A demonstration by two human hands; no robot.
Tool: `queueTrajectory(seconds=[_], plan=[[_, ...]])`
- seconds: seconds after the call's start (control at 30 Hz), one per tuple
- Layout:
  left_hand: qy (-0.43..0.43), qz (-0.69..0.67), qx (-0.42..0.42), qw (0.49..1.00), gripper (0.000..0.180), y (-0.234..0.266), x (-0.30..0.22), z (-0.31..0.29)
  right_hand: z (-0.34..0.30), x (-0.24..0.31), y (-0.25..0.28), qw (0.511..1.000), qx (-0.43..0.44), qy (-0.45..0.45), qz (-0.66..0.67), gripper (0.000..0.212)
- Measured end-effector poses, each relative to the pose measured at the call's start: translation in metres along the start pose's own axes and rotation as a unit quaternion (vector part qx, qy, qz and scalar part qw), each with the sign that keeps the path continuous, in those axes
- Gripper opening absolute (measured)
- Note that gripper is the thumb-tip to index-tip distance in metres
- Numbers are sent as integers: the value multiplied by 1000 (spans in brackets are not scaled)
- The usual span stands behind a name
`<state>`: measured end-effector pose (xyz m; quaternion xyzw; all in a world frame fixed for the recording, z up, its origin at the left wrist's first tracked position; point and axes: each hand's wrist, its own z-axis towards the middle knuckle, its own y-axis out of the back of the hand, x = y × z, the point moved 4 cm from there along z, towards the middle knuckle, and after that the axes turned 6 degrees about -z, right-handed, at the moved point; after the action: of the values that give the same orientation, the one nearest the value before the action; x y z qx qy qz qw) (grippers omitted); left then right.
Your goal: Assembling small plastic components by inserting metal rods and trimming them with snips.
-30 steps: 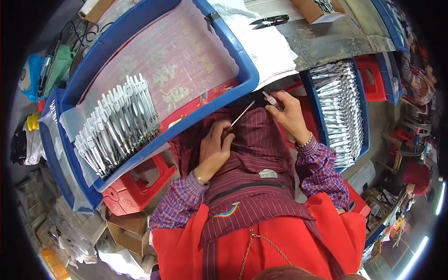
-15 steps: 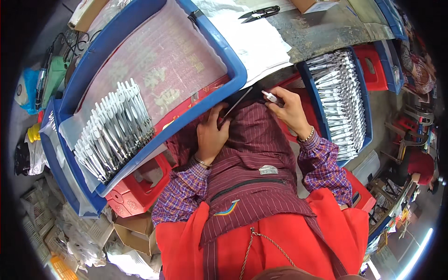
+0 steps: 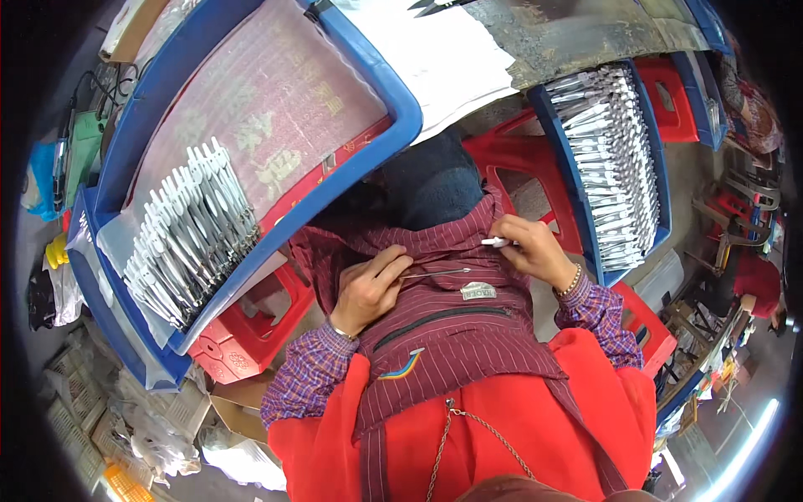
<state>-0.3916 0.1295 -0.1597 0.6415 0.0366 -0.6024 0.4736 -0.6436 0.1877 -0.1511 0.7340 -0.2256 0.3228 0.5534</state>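
Over my lap, my left hand (image 3: pixel 372 289) is closed on a thin metal rod (image 3: pixel 439 273), whose pointed end reaches rightward above the maroon striped apron (image 3: pixel 452 293). My right hand (image 3: pixel 535 251) pinches a small white piece (image 3: pixel 495 242) between thumb and fingers; its inner end is hidden by the fingers. The rod's tip and the white piece are apart. The apron's upper edge is bunched near both hands, and a dark trouser knee (image 3: pixel 447 188) shows beyond it.
At left, a blue tray (image 3: pixel 407 117) holds a fanned stack of slim white-and-silver pieces (image 3: pixel 192 234). Another blue tray (image 3: pixel 667 197) on the right is packed with similar pieces (image 3: pixel 609 167). Red stools (image 3: pixel 535 163) stand beneath. White cloth or paper (image 3: pixel 452 67) covers part of the worktable.
Both hands have come nearer my body. The rod, steeply slanted before, now lies almost level. The apron edge has drawn back, baring the dark trouser knee.
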Motion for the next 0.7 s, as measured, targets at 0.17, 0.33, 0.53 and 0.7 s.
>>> queueTrajectory(seconds=[0.17, 0.33, 0.53, 0.7], plan=[[17, -15, -18, 1000, 35, 9, 0, -6, 16, 15, 14, 994, -61, -23, 85, 22], [48, -79, -33, 995, 30, 8, -13, 12, 20, 19, 2, 981, -87, -58, 165, 27], [124, -45, -59, 990, 20, 13, 3, 5, 36, 30, -30, 981, -38, -43, 187, 26], [108, -79, -33, 990, 19, 4, -6, 14, 18, 19, -40, 975, -75, -52, 201, 29]])
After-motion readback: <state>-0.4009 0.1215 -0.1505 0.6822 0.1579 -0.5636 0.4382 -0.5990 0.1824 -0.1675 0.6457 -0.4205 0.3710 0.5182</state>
